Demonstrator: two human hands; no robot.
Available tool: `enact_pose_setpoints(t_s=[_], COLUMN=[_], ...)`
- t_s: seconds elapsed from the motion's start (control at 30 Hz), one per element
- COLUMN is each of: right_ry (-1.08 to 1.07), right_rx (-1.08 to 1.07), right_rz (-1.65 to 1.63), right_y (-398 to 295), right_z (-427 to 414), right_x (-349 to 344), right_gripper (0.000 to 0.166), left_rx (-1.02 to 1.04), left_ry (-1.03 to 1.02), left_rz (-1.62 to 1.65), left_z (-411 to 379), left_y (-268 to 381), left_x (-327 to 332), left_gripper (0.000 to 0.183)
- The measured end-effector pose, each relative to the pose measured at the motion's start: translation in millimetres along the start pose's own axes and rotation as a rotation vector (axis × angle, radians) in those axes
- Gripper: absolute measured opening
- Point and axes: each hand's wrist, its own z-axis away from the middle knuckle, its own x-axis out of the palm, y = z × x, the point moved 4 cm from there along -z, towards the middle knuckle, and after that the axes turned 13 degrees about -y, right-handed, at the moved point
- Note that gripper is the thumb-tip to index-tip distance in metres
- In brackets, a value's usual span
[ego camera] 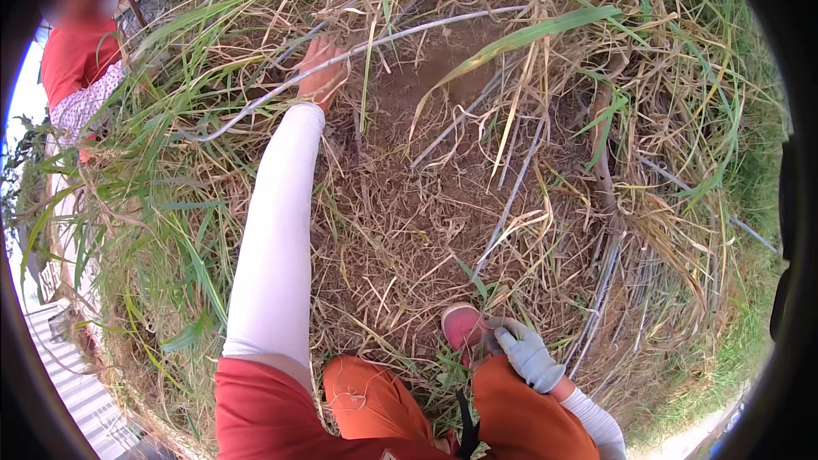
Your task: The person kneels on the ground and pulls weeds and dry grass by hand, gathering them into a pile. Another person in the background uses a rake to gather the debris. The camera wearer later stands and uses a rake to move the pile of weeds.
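Observation:
My left hand (321, 70), bare below a white arm sleeve (275, 223), reaches far forward into dry grass at the upper left. A long pale cane stem (383, 41) crosses above its back. Grass covers its fingertips, so whether they hold anything is hidden. My right hand (527, 354), in a light grey work glove, rests by my orange-trousered knee (524, 409). Its fingers are curled beside my reddish shoe (461, 324); what lies inside them is not clear. Between the hands spreads brown soil (441, 89) strewn with dry grass litter (422, 223).
A person (80, 64) in a red top is at the upper left, beyond tall green grass (185, 255). Several cane stems (594, 313) and a thicker brown stalk (602, 140) lie on the right. Corrugated roofing sheet (73, 383) shows at lower left.

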Motion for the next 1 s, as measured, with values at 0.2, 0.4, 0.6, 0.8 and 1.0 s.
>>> enact_pose_setpoints(t_s=[0.2,0.4,0.6,0.8,1.0], right_ry=[0.085,0.098,0.064,-0.026,-0.219], right_rx=[0.042,0.065,0.01,-0.06,-0.103], right_rz=[0.223,0.212,0.3,-0.018,0.101], right_y=[18.3,11.1,-2.9,11.3,-5.8], right_z=[7.1,4.5,-6.4,-15.1,-49.0], right_x=[-34.6,-33.6,-13.8,10.0,56.9], right_gripper=[0.029,0.028,0.029,0.029,0.027], left_rx=[-0.243,-0.313,-0.414,-0.186,-0.167], left_ry=[-0.283,-0.424,-0.343,-0.451,-0.653], left_rz=[-0.235,0.135,0.632,0.949,0.927], left_z=[-6.0,21.1,45.4,129.9,374.1], left_y=[-49.8,-22.9,21.7,86.1,134.1], left_x=[53.7,61.0,62.0,19.0,-69.5], left_gripper=[0.044,0.02,0.024,0.03,0.024])
